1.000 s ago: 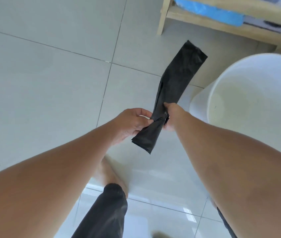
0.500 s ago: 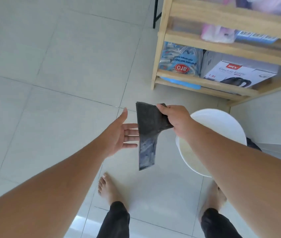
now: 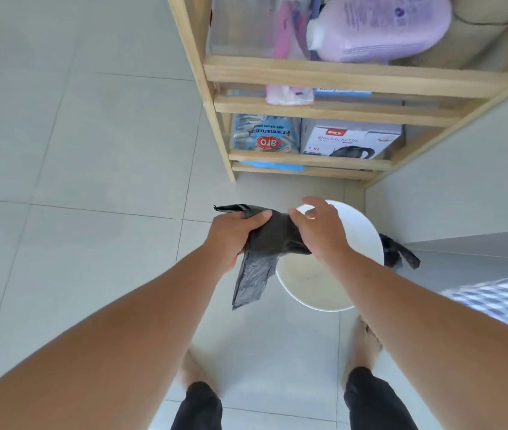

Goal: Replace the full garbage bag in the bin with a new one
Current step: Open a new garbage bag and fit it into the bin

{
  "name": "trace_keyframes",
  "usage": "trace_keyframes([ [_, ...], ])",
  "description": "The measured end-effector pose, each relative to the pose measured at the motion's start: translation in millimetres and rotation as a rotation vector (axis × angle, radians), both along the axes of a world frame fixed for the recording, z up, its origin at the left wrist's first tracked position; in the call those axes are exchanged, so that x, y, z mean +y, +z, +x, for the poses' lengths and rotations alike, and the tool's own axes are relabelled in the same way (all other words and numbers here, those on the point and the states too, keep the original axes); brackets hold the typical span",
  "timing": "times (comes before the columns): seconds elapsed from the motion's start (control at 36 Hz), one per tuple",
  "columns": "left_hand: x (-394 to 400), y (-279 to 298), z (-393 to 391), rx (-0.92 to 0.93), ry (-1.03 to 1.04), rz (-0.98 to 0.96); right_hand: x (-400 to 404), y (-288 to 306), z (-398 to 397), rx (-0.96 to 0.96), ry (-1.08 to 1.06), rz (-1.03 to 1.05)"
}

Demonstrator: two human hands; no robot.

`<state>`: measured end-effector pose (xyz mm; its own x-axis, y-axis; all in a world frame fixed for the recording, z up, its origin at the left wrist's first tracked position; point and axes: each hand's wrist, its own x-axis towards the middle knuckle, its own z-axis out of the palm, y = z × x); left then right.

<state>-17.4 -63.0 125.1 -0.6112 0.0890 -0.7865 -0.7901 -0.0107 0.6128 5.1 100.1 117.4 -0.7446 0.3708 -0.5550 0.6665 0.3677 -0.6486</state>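
Observation:
A folded black garbage bag (image 3: 269, 240) hangs between both hands above the floor, its loose end drooping down to the left of the bin. My left hand (image 3: 232, 235) is closed around its upper left part. My right hand (image 3: 319, 231) pinches the bag's right side with thumb and lower fingers, the other fingers raised. The white round bin (image 3: 367, 240) stands on the floor under my right hand, and its inside looks bare. A tied black full bag (image 3: 397, 252) peeks out behind the bin on the right.
A wooden shelf rack (image 3: 224, 144) stands just beyond the bin, holding a kettle box (image 3: 350, 139), packets and a purple bottle (image 3: 380, 26). A grey wall corner (image 3: 464, 212) lies to the right. My bare feet stand on the tiled floor (image 3: 75, 243) below the bin.
My left hand, open half a second ago, has closed on the bag. The bag has been spread wider between both hands. The view has tilted up, showing more of the shelf.

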Motion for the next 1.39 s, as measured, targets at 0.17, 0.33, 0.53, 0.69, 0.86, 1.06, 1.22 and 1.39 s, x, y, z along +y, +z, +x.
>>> trace_keyframes([
  [0.17,40,2,0,-0.051,0.138,-0.069,28,12,17,-0.047,0.072,-0.350],
  [0.33,77,6,6,-0.156,0.262,-0.023,41,6,17,-0.190,-0.164,-0.527],
  [0.53,84,8,14,0.016,-0.093,-0.193,50,16,21,-0.198,-0.137,-0.614],
  [0.69,82,5,10,0.170,-0.187,-0.315,58,11,20,-0.160,-0.310,-0.516],
  [0.86,50,1,-16,0.188,-0.102,-0.439,103,6,21,-0.272,-0.563,-0.437],
  [1.06,28,3,-27,0.109,-0.086,-0.415,127,4,38,-0.409,-0.628,-0.551],
  [1.22,43,1,-15,0.053,-0.126,-0.322,85,3,45,-0.707,-0.451,-0.885],
  [1.39,49,1,-16,0.062,-0.056,-0.294,59,-17,44,-0.572,-0.567,-0.767],
])
